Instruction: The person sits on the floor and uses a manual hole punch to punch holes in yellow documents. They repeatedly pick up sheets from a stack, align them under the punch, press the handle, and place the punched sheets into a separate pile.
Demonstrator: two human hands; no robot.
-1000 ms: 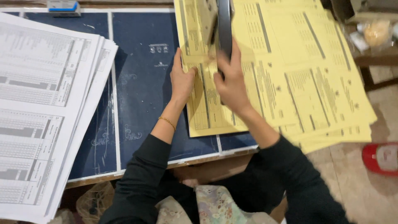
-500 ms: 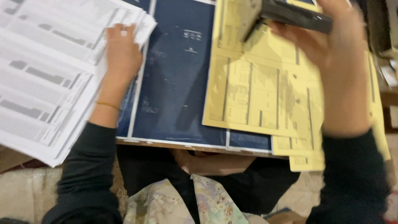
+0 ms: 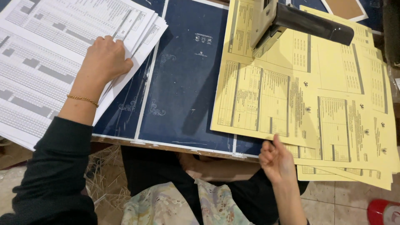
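My left hand (image 3: 105,58) lies on a stack of white printed sheets (image 3: 46,62) at the left, fingers curled over the stack's right edge and pinching the top sheets. My right hand (image 3: 276,160) hovers near the table's front edge, fingers loosely curled, touching the lower edge of a spread pile of yellow printed forms (image 3: 308,104). A large grey stapler with a black lever (image 3: 291,23) stands on the yellow forms at the top, with no hand on it.
Dark blue boards (image 3: 187,79) cover the table between the two paper piles. Straw (image 3: 104,179) lies on the floor under the table edge. A red object (image 3: 383,212) sits at the bottom right on the tiled floor.
My right hand has let go of the stapler and dropped to the table's front edge. My left hand stays on the white stack. The view has shifted closer.
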